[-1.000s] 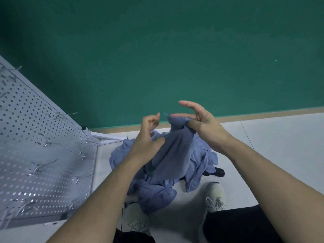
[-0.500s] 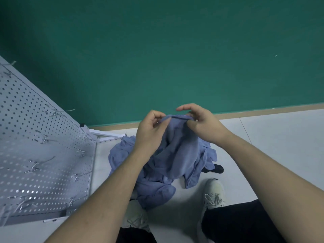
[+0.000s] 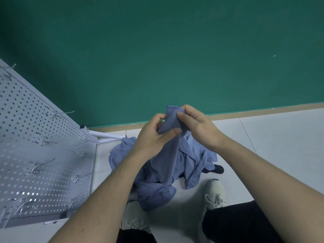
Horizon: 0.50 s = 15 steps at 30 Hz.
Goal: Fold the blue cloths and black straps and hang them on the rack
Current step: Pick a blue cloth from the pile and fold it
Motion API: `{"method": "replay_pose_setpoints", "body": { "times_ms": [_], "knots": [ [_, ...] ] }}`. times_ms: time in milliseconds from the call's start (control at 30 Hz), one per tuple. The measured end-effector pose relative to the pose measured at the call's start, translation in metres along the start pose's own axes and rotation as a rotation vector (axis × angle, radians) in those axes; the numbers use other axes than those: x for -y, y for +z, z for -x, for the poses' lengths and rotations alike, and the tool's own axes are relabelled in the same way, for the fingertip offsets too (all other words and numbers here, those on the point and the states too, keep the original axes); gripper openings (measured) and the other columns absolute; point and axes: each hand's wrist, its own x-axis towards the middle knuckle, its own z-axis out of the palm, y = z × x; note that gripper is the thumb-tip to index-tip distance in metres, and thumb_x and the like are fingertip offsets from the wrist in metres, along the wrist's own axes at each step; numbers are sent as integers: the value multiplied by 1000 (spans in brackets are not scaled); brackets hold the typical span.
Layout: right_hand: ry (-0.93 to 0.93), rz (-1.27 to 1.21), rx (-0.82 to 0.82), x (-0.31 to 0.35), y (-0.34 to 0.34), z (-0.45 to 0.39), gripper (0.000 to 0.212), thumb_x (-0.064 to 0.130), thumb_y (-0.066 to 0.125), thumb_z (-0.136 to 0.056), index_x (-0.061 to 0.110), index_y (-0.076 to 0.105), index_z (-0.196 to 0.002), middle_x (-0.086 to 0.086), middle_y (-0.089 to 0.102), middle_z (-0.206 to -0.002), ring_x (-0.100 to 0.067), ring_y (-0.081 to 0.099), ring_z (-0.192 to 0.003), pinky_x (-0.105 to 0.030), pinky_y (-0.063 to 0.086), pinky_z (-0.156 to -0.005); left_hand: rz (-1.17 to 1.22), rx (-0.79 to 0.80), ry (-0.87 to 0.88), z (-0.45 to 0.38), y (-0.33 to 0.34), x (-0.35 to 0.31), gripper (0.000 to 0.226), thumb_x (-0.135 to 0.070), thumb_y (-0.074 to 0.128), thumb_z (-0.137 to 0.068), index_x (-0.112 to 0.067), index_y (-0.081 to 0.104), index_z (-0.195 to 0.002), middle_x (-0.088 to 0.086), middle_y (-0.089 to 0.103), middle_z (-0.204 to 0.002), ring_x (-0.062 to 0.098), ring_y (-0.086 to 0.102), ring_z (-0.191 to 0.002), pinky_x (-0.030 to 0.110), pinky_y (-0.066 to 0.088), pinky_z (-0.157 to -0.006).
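I hold one blue cloth [image 3: 171,120] up in front of me with both hands. My left hand [image 3: 154,137] grips it from the left and below, and my right hand [image 3: 196,125] pinches its top edge from the right. The rest of that cloth hangs down over a heap of blue cloths [image 3: 157,183] on the floor between my feet. A black strap [image 3: 216,169] pokes out from under the heap's right side. The white pegboard rack [image 3: 35,155] with metal hooks stands to my left.
A green wall rises right behind the heap, with a tan skirting strip along its base. My two white shoes [image 3: 214,193] stand on the pale tiled floor beside the heap. The rack's white foot bar [image 3: 105,136] lies on the floor near the heap's upper left.
My hands have come closer together and bunched the cloth's top edge between them. The cloth, spread between both hands before, now hangs narrower.
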Motion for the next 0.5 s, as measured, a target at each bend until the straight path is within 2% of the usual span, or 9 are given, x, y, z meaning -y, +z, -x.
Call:
{"method": "replay_pose_setpoints", "body": {
  "times_ms": [100, 167, 233, 333, 433, 500],
  "knots": [
    [36, -94, -94, 6, -2, -3, 27, 8, 43, -104, 19, 56, -83, 6, 56, -74, -7, 49, -70, -19, 40, -65, -63, 13, -122, -2, -2, 10, 16, -26, 79, -84, -31, 66, -93, -10, 69, -79, 6, 60, -68, 24, 47, -66],
    [20, -56, -122, 9, -5, -4, 24, 7, 48, -102, 19, 57, -83, 9, 56, -74, -5, 49, -71, -16, 40, -65, -92, 61, -120, -3, -2, 13, 10, -19, 75, -88, -24, 69, -81, -12, 65, -70, 3, 53, -62, 18, 41, -62],
    [19, 7, -114, 8, -9, -4, 16, 10, 58, -98, 19, 57, -85, 7, 57, -77, -6, 50, -71, -17, 41, -67, -150, 110, -105, -4, -3, 14, 18, -18, 70, -92, -24, 65, -75, -21, 59, -59, -3, 47, -54, 12, 36, -55],
    [3, 124, -148, 3, -12, -5, 14, 16, 66, -96, 23, 60, -85, 11, 60, -75, -3, 54, -69, -19, 43, -70, -192, 120, -108, -6, -4, 21, 23, -26, 63, -97, -16, 57, -77, -12, 52, -64, 5, 43, -59, 22, 35, -59],
    [-111, 104, -288, 2, -17, -6, 14, 16, 60, -100, 25, 57, -90, 15, 58, -82, 7, 52, -74, -13, 40, -74, -202, 113, -104, -5, -2, 24, 32, -34, 55, -100, -7, 48, -83, 1, 45, -75, 11, 40, -66, 32, 34, -65],
    [-165, 91, -371, 3, -22, -6, 14, 13, 54, -103, 24, 53, -93, 14, 54, -85, 10, 50, -76, -10, 38, -75, -195, 107, -95, -6, 1, 22, 33, -34, 56, -100, -12, 44, -79, -2, 40, -73, 9, 36, -63, 27, 32, -61]
  ]
}}
